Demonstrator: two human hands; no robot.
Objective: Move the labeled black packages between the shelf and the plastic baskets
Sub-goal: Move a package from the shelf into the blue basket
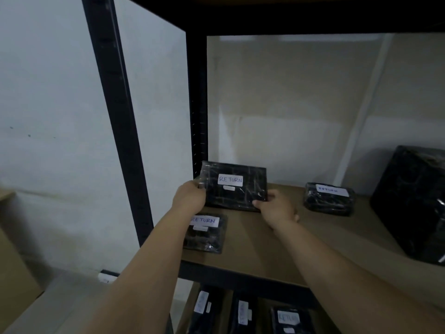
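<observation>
A flat black wrapped package (234, 186) with a white "RETURN" label stands tilted up on the brown shelf board (265, 247), near its back left corner. My left hand (190, 197) grips its left edge and my right hand (277, 208) grips its lower right corner. A second labeled black package (206, 233) lies flat on the shelf below my left forearm. A third, rounder labeled package (330, 198) rests further right.
A large black wrapped box (414, 201) stands at the shelf's right end. Black metal shelf posts (120, 131) rise at the left. On the shelf below lie three more labeled black packages (290, 319). A cardboard box (12, 256) sits at the far left.
</observation>
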